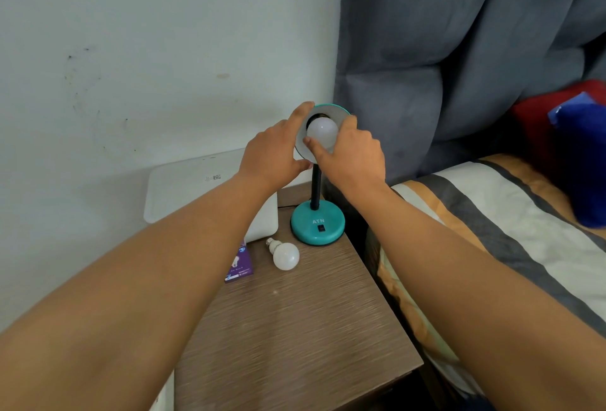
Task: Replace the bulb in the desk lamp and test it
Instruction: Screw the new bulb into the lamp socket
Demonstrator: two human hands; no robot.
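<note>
On the wood-grain tabletop (295, 328), nearest the camera, a purple bulb carton (240, 263) and a loose white bulb (286, 256) are seen lying just in front of the teal lamp base (317, 225), the loose bulb free on its side, its screw cap pointed toward a white box (210, 187) left of the base. With nothing to check it, that bulb could be rolled off the edge if the base is jolted.

Above the base, at the top of the black gooseneck (315, 187), the shade (328, 109) is steadied by the left hand (273, 155), its fingers curled round the rim. The fitted bulb (322, 131) is gripped inside the shade by the fingers (314, 145) of the right hand (352, 156). Whether it is being screwed in or out cannot be told.

The main risks are judged to lie here: a cross-threaded cap if the bulb is turned at a tilt, a dropped bulb if the grip slackens, and a tipped lamp if the neck is forced sideways. The rocker switch (322, 229) sits on the base; its setting cannot be read, so a live socket cannot be ruled out.

Beyond the base to the right, a striped bed (508, 214) and grey headboard (459, 50) are seen.
</note>
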